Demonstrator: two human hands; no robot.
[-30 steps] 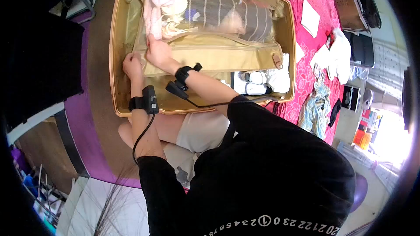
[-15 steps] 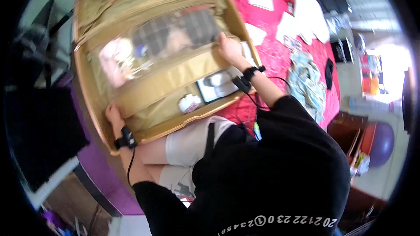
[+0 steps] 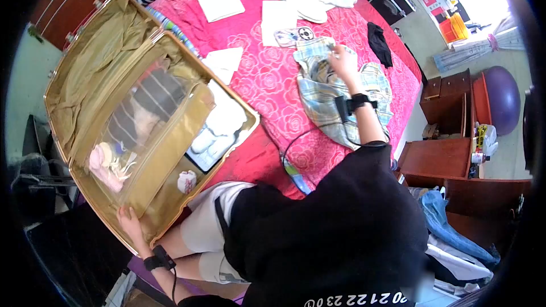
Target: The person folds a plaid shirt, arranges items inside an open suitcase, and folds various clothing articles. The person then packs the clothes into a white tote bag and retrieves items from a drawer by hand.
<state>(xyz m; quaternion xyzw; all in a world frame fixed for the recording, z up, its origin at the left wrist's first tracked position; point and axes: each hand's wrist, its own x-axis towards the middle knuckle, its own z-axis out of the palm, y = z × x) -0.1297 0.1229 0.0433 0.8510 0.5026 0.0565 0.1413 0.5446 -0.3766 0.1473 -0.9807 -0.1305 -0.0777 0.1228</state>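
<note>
Locate the plaid garment [image 3: 315, 88], lying in loose folds on the pink bedspread [image 3: 273, 108]; note the right hand [image 3: 345, 65] at its upper part, with fingers bent; cannot tell whether clamped on the cloth; see the black cloth [image 3: 379, 45] just beyond, to the right; locate the open suitcase [image 3: 94, 77] beside the bedspread; note the left hand [image 3: 131, 224] inside its near-left corner, by the end of the gold divider [image 3: 170, 150], with fingertips slightly apart; cannot tell whether pinching the divider; see the grey striped cloth [image 3: 125, 120] and pink item [image 3: 107, 175] under its see-through panel.
</note>
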